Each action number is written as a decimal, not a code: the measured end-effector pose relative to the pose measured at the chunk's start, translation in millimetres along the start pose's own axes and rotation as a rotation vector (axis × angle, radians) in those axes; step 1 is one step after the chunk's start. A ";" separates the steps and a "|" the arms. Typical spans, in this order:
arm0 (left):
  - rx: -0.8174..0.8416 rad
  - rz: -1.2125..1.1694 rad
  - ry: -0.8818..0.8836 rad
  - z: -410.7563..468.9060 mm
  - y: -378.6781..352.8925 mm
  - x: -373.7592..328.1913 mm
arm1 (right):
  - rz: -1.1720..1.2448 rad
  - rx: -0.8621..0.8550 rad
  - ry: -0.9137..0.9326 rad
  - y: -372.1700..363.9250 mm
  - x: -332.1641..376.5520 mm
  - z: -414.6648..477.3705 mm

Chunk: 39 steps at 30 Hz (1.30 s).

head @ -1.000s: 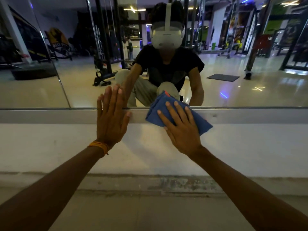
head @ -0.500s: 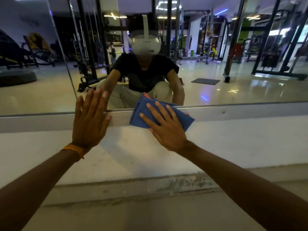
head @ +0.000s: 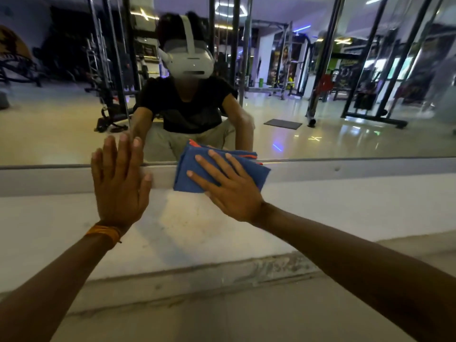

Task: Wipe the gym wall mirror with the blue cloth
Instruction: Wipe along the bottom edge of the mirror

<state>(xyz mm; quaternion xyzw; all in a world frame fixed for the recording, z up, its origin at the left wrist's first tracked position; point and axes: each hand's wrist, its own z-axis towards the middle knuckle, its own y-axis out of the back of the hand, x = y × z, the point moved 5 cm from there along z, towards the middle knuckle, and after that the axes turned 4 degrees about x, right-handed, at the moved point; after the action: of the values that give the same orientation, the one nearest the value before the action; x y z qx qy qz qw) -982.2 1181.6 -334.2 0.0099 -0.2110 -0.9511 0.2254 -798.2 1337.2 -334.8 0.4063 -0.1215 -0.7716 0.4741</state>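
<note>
- Blue cloth (head: pixel 255 172), folded, lies flat against the bottom edge of the mirror (head: pixel 345 119), straddling the glass and the grey frame strip (head: pixel 345 166).
- Right hand (head: pixel 232 193) presses it there with fingers straight and spread, none curled round the cloth.
- Left hand (head: pixel 121 183) lies flat on strip and wall, fingers straight and close together, tips reaching the glass. It reads as a brace.
- Progress, judged: the cloth is at the lowest band only. No streaks or damp marks show, so the wiped area cannot be told. The glass above and to both sides probably remains.
</note>
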 end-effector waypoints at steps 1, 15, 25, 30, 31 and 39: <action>0.000 -0.010 0.007 0.4 -0.3 -0.4 | 0.008 -0.011 -0.069 -1.3 -3.6 -11.4; 0.033 -0.110 -0.076 14.8 -7.6 -44.7 | 0.137 -0.084 -0.583 -6.9 -21.0 -61.4; 0.061 -0.123 -0.080 23.7 0.3 -64.2 | 0.182 -0.223 -1.058 16.7 -115.8 -135.2; 0.083 -0.073 -0.041 20.5 -8.3 -62.2 | 0.256 -0.108 -0.650 4.7 -49.6 -88.6; 0.092 -0.066 -0.062 20.1 -7.9 -60.1 | 0.257 -0.118 -0.656 6.3 -61.4 -98.3; 0.083 -0.036 -0.032 19.6 -11.9 -64.5 | 0.177 -0.135 -0.919 12.4 -97.5 -135.1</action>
<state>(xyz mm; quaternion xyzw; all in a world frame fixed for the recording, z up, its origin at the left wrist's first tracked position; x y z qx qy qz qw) -931.6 1226.9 -326.2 0.0080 -0.2539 -0.9454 0.2042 -668.5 1438.5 -364.2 -0.0208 -0.3026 -0.8343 0.4604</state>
